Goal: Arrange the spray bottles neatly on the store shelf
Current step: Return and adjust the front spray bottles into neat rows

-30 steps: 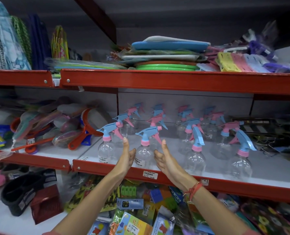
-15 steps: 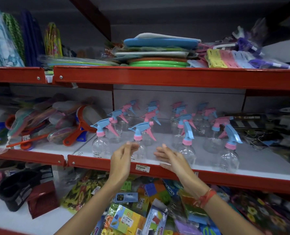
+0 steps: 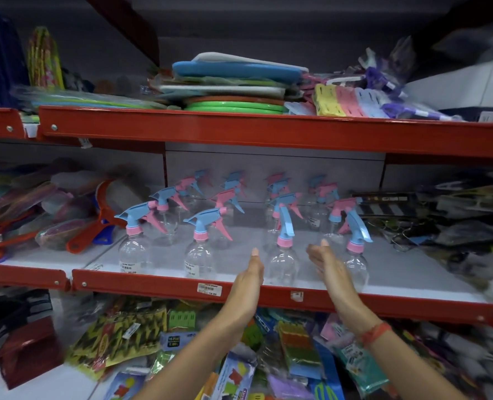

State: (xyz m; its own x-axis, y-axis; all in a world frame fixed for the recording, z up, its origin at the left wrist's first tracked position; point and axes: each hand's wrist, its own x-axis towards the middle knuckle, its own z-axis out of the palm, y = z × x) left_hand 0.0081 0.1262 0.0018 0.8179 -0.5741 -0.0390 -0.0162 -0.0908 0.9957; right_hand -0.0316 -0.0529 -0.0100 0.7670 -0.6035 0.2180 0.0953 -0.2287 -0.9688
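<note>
- Where the store shelf [image 3: 239, 256] carries rows of spray bottles, the third front bottle [image 3: 282, 255] stands upright between both hands.
- Left hand [image 3: 249, 280] flat, released, just beside it.
- Right hand [image 3: 330, 269] likewise spread, grasping nothing.

Clear spray bottles [image 3: 283, 262], pink-and-blue triggers; red shelf [image 3: 268, 295]

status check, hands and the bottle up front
Left hand and right hand open, flanking third front bottle, not gripping. Its trigger head faces sideways. Nothing in between.
</note>
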